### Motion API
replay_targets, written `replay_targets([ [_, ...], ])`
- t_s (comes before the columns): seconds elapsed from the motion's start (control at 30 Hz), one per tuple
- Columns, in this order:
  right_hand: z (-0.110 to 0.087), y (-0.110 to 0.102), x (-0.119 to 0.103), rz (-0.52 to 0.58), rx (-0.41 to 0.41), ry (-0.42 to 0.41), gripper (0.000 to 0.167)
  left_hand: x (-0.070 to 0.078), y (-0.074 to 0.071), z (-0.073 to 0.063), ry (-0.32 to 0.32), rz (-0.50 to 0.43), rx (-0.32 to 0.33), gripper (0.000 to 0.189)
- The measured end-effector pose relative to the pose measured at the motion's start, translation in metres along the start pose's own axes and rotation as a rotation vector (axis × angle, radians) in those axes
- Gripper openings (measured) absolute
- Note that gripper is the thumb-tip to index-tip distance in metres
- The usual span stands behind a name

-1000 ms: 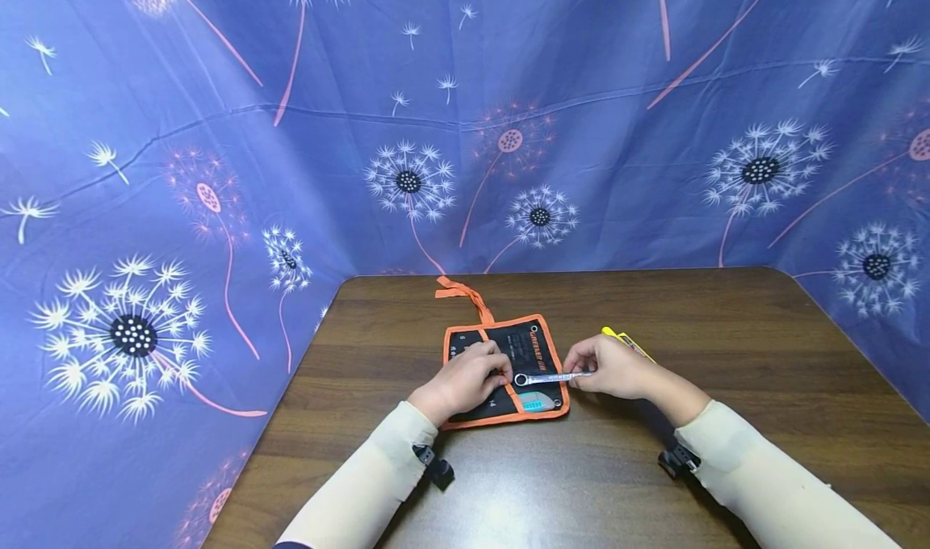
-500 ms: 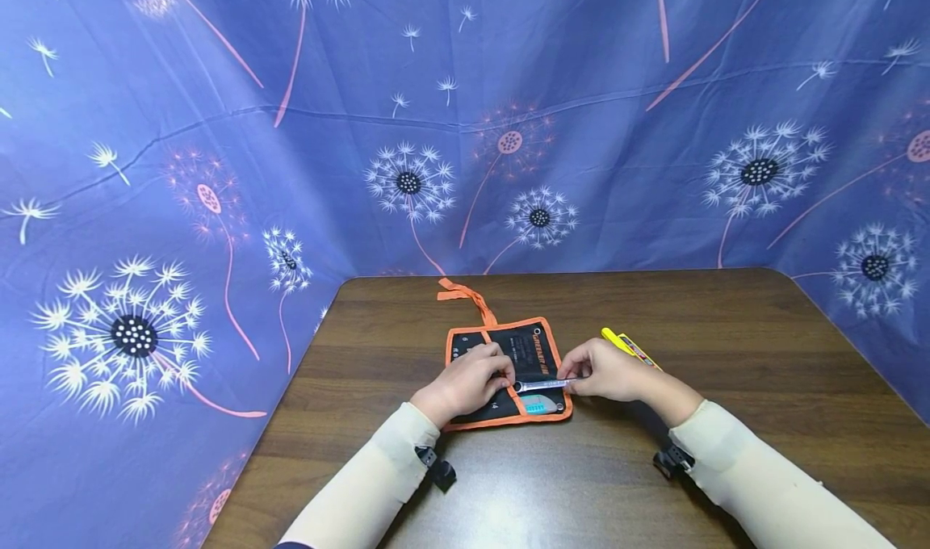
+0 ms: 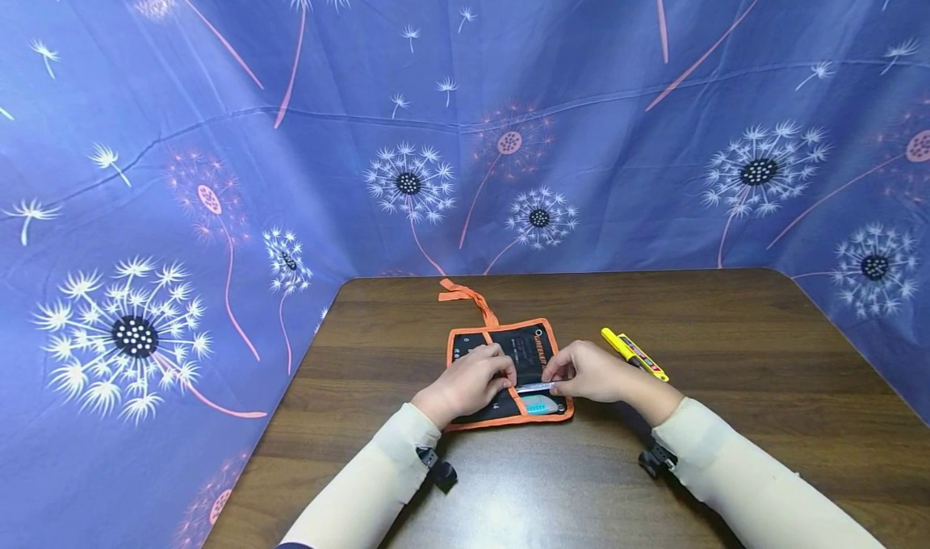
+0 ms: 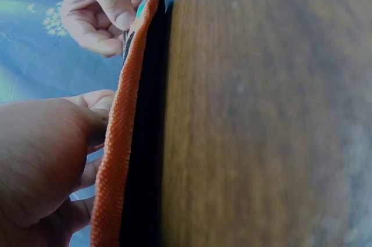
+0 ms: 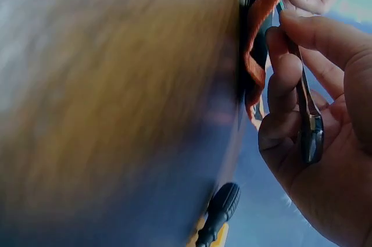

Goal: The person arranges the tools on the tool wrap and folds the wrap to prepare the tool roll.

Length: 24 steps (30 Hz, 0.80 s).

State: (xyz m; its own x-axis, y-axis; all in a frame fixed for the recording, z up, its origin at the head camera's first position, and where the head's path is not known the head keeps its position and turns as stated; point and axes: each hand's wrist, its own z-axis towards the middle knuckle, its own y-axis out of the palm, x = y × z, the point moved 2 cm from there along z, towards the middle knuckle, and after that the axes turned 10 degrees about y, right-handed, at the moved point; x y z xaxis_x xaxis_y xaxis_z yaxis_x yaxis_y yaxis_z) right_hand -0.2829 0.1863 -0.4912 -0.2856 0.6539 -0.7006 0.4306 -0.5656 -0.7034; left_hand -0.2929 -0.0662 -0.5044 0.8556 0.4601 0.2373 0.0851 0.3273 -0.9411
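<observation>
A black tool pouch point(image 3: 529, 349) with orange edging lies on the table, several pockets across it. My left hand point(image 3: 468, 379) rests over its left part, thumb and fingers pinching the orange edge of a pocket. My right hand point(image 3: 590, 374) pinches a slim metal wrench point(image 5: 308, 107) between thumb and fingers. In the head view the wrench's left end meets the pocket edge by the left fingertips, and its head there is hidden. The wrench's other end lies under the right palm. A teal-handled tool point(image 3: 540, 404) sits in the pouch just nearer to me.
Right of the pouch lie a yellow stick-shaped thing point(image 3: 616, 341) with a black end point(image 5: 224, 203) and a flat yellow-edged piece point(image 3: 645, 358). Orange ties point(image 3: 465, 292) trail from the pouch's far edge. A blue patterned cloth point(image 3: 617, 169) hangs behind the wooden table point(image 3: 726, 315).
My right hand has moved left with the wrench, whose head has gone from view at the pocket edge. My left hand stays nearly in place. More of the yellow things shows.
</observation>
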Motion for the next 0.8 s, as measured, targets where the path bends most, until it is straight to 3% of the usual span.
replay_targets([
  [0.8, 0.015, 0.012, -0.016, -0.087, 0.003, 0.005, 0.015, 0.001, -0.001, 0.0, 0.018, 0.002, 0.007, 0.008],
])
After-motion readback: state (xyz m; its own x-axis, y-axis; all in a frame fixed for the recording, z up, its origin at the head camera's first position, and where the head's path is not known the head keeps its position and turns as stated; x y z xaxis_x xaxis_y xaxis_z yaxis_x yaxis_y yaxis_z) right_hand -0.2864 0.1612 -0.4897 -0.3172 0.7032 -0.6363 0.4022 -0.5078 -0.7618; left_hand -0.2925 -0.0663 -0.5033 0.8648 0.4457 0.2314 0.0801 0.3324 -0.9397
